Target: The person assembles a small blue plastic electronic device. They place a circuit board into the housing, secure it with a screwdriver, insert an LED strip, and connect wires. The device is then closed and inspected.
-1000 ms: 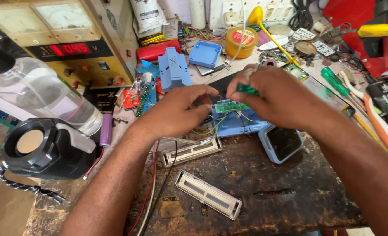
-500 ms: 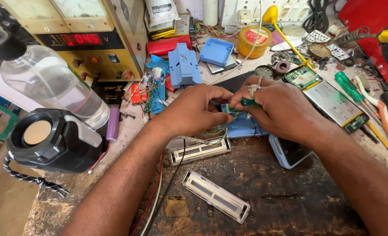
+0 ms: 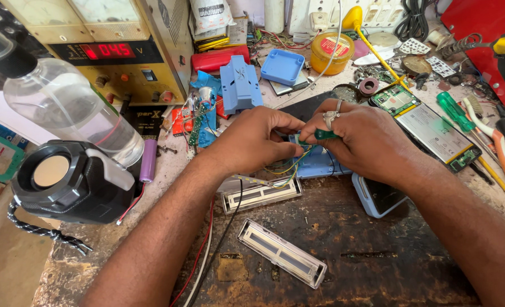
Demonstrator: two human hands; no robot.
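Near edge of the workbench: 2 pale slotted cover strips; 1 lies askew close to the front edge, the other sits just below the hands.
Near left corner: a black portable speaker with a braided cord, and a clear plastic bottle leaning above it.
Left hand: fingers curled in a narrow pinch, steadying the work from the left.
Right hand: ring on 1 finger, fingers closed around a small green-handled screwdriver, its tip pointing into the work.
Thing being worked on: a small light-blue device at the middle of the bench, under both hands, with thin yellow, green and black wires trailing from it.
Just right of it: a phone in a pale blue case, partly under the right wrist.
Step in hand: by my reading, a screw or a connection inside the blue device is being worked with the driver.
Next move calls for: a steady left-hand hold, and care that the thin wires are not tugged.
Far side: an opened phone showing its battery, a blue plastic housing, a yellow tin, and a bench power supply with a red display.
Hidden: the driver tip and the spot it touches are covered by fingers; the device's kind is unclear.
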